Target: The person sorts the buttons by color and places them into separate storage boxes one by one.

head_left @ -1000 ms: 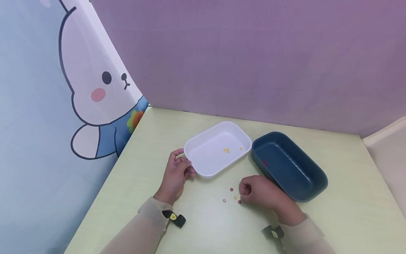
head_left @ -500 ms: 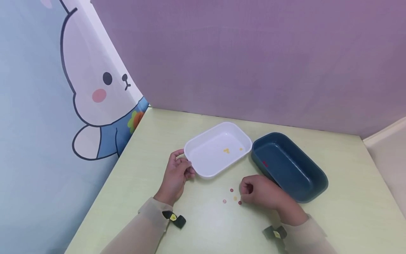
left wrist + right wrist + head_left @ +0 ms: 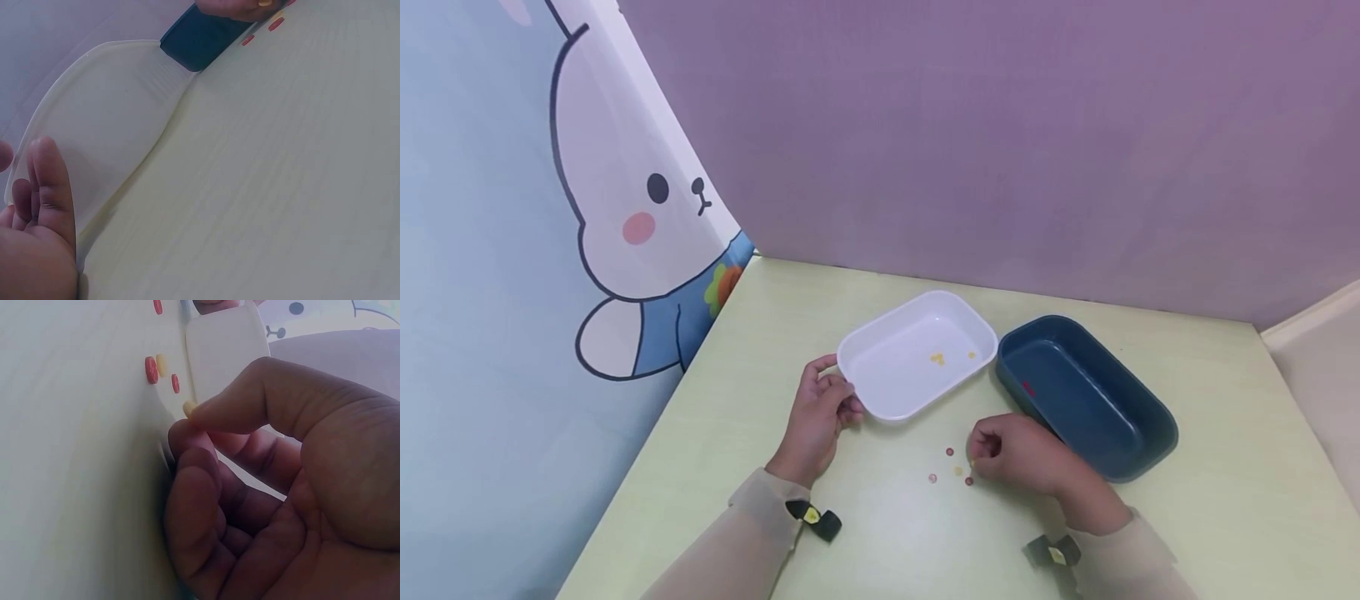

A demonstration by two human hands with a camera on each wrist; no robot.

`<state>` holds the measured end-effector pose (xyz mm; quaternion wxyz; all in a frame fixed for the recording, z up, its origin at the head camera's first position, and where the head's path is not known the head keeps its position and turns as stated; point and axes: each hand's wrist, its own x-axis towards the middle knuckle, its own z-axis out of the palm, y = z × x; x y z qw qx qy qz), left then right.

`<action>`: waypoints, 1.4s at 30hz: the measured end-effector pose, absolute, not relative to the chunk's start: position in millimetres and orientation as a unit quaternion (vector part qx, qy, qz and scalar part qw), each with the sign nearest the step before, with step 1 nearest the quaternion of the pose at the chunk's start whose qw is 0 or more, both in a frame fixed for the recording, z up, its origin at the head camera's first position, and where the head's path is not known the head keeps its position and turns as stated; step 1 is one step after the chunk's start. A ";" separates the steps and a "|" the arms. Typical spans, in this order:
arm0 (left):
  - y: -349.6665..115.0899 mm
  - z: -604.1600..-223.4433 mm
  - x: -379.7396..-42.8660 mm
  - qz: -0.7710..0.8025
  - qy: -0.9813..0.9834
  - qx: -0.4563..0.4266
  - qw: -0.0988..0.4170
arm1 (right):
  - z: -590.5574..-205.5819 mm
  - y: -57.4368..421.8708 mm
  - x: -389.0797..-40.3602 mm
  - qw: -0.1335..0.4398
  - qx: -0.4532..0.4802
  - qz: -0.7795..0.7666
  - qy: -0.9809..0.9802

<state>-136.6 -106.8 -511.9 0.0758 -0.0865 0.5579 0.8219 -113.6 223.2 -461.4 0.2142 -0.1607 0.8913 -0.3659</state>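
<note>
A white plastic tray lies on the table, several yellow buttons inside it. My left hand holds its near-left corner, thumb against the near wall and fingers along the side. Right of it stands a dark blue tray with red buttons in it. My right hand, just in front of the blue tray, pinches a yellow button between thumb and index finger. Left of those fingertips lie red buttons and one yellow button on the table.
The pale table meets a purple back wall. A blue panel with a cartoon animal borders the left edge. The two trays nearly touch at their facing corners.
A yellow button now shows at my right fingertips, where none was visible before. The right hand has barely shifted. My left hand stays at the white tray, and the whole view has moved slightly.
</note>
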 end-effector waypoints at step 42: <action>-104.9 -510.7 -139.3 0.818 0.564 -0.086 0.074 | -410.3 227.0 -156.2 0.208 -0.190 -0.351 0.893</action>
